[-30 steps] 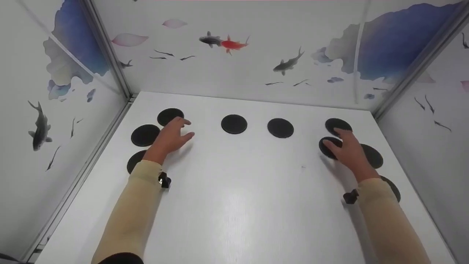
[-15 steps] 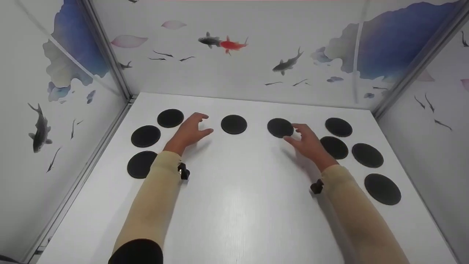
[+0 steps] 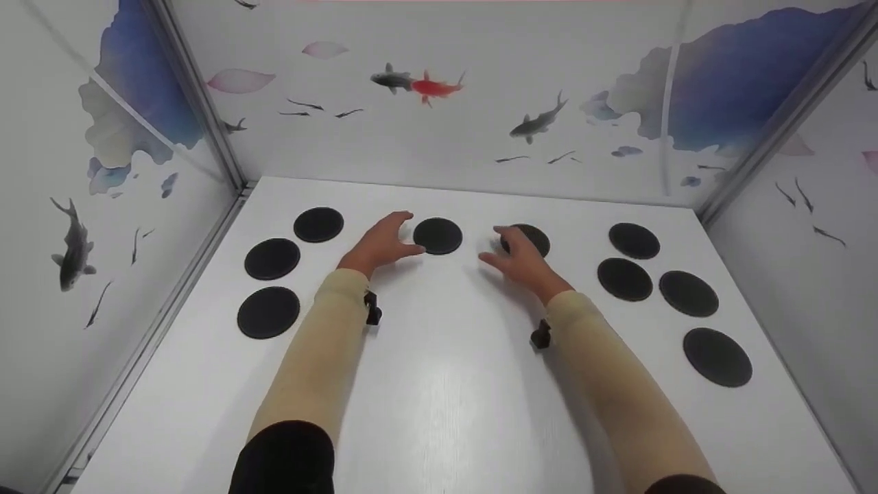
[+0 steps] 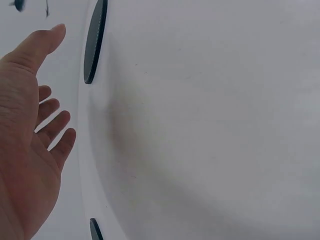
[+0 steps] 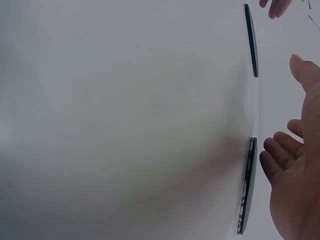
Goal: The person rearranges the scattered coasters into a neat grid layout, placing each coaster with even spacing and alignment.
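A flat, round black disc point(image 3: 439, 237) lies at the back middle of the white table point(image 3: 439, 384). My left hand point(image 3: 379, 243) hovers just left of it, thumb and fingers spread and holding nothing. Over a second black disc point(image 3: 539, 240), partly covered in the head view, is my right hand point(image 3: 525, 264), also with nothing in its grasp. In the left wrist view the palm is raised off the table beside the edge of a disc point(image 4: 96, 42). The right wrist view has loosely bent fingers above a disc point(image 5: 247, 187) that shows a thicker edge.
Several more black discs lie toward the left point(image 3: 268, 313) and right point(image 3: 689, 293) sides. White panels printed with fish enclose the table at the back point(image 3: 466, 151) and on both sides. Metal posts point(image 3: 199, 96) stand at the corners.
Both hands have moved inward toward the middle, the left going right and the right going left. The side discs they covered are now uncovered, and the discs keep their places.
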The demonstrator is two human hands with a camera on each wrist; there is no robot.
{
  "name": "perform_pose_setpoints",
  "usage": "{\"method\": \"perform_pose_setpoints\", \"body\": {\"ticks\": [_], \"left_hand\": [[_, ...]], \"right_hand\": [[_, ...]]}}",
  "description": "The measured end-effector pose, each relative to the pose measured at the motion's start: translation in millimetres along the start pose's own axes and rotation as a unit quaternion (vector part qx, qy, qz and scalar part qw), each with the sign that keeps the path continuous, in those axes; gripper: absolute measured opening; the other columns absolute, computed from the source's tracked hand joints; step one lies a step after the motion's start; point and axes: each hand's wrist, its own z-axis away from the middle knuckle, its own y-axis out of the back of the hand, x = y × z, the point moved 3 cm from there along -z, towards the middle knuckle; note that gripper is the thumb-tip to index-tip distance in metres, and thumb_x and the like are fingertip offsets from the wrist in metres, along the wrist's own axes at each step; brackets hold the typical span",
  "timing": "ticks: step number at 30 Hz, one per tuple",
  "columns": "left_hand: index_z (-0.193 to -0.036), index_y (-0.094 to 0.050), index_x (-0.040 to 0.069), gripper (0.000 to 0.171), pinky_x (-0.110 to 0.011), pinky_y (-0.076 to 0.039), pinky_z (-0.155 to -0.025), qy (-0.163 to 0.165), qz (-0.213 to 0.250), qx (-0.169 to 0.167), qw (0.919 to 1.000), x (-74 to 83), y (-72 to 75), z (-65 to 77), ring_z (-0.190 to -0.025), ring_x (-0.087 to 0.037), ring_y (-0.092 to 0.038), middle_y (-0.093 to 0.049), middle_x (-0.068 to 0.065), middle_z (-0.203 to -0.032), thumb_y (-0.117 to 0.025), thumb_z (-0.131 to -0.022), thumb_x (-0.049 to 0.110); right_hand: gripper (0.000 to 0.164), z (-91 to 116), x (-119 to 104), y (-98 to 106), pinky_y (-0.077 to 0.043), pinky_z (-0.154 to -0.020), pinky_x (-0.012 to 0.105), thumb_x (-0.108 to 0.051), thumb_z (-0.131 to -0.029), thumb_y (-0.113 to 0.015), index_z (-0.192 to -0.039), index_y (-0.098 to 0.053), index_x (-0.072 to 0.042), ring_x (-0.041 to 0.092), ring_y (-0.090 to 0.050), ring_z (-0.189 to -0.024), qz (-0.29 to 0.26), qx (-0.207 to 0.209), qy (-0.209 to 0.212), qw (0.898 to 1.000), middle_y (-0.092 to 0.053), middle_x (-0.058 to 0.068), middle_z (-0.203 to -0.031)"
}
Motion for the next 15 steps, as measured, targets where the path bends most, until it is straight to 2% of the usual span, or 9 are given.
{"method": "perform_pose_setpoints", "body": {"ticks": [8,15], "left_hand": [[-0.174,-0.034,0.019,0.1,-0.046,-0.022,-0.135,-0.008,-0.027,-0.019,0.9994,3.0,-13.0,-15.5,-0.168,-0.027,-0.025,-0.032,-0.004,-0.18,-0.086,-0.095,0.051],[-0.173,-0.036,0.015,0.099,-0.047,-0.026,-0.133,-0.034,-0.051,-0.021,0.9979,2.6,-19.6,-25.9,-0.165,-0.028,-0.032,-0.037,-0.007,-0.178,-0.089,-0.095,0.045]], "right_hand": [[0.093,-18,-14,-18,-0.024,-0.134,0.05,-0.055,-0.1,-0.081,-0.172,-0.039,-0.014,0.032,-0.03,-0.165,0.004,-0.019,-0.021,1.0,-0.037,0.01,-0.177],[0.096,-33,-28,-32,-0.023,-0.134,0.048,-0.052,-0.099,-0.084,-0.174,-0.035,-0.016,0.03,-0.029,-0.166,0.022,-0.037,-0.031,0.999,-0.034,0.008,-0.179]]}}
